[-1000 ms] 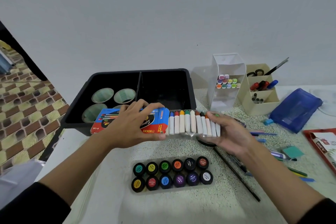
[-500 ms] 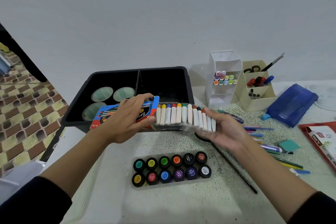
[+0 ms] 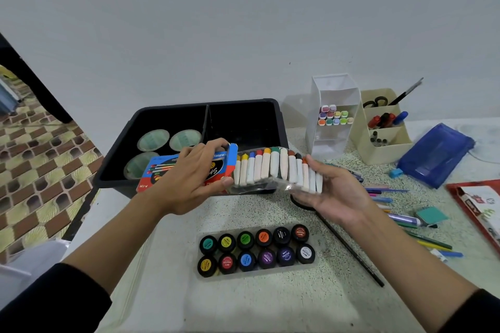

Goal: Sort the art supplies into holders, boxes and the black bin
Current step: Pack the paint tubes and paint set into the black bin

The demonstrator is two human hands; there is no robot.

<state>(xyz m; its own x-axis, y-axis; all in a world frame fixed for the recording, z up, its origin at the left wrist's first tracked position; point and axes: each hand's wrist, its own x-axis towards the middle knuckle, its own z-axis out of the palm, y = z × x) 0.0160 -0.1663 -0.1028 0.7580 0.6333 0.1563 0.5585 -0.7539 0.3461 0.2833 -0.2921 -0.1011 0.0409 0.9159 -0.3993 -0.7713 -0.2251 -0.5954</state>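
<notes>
While the left hand (image 3: 189, 181) grips one red-and-blue crayon box (image 3: 159, 170) with curled fingers, the right hand (image 3: 335, 192) lies open, palm up, under the far end of one clear tray (image 3: 254, 188) that sticks out of the box's open end. Twelve crayons (image 3: 274, 167) lie side by side in the tray, held above the worktop (image 3: 270, 300) just in front of the black bin (image 3: 243, 103). Of the bin's two compartments, the left holds three tape rolls (image 3: 153, 139). Twelve paint pots (image 3: 263, 237) stand nearer, in two rows of six.
</notes>
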